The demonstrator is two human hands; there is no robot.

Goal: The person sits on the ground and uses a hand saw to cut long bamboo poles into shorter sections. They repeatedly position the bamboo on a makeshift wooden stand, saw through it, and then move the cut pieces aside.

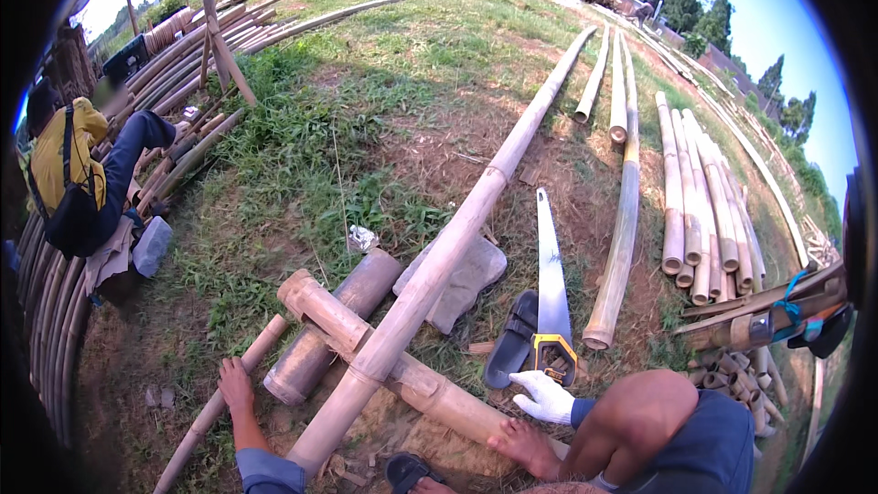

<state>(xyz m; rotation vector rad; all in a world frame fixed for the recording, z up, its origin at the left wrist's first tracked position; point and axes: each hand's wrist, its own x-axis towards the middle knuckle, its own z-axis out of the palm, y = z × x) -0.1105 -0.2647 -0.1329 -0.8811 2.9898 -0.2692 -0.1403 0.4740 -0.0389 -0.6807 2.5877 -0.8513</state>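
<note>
My bare left hand (236,385) is wrapped round a slim bamboo pole (203,421) at the lower left. My right hand (543,398), in a white glove, has its fingers stretched out just below the yellow and black handle of a hand saw (552,288). Its blade points away from me, and whether the glove touches the handle I cannot tell. Between my hands a long bamboo pole (402,320) runs far ahead. It lies across a thick notched bamboo piece (439,395), on which my bare foot (526,448) rests. Another thick bamboo piece (302,366) lies under the notched end.
A black sandal (514,338) lies beside the saw, near a flat stone (466,284). Several cut bamboo poles (704,210) lie at the right, with short offcuts (736,382) nearer me. A seated person (78,160) in yellow is at the left, by stacked poles (55,338).
</note>
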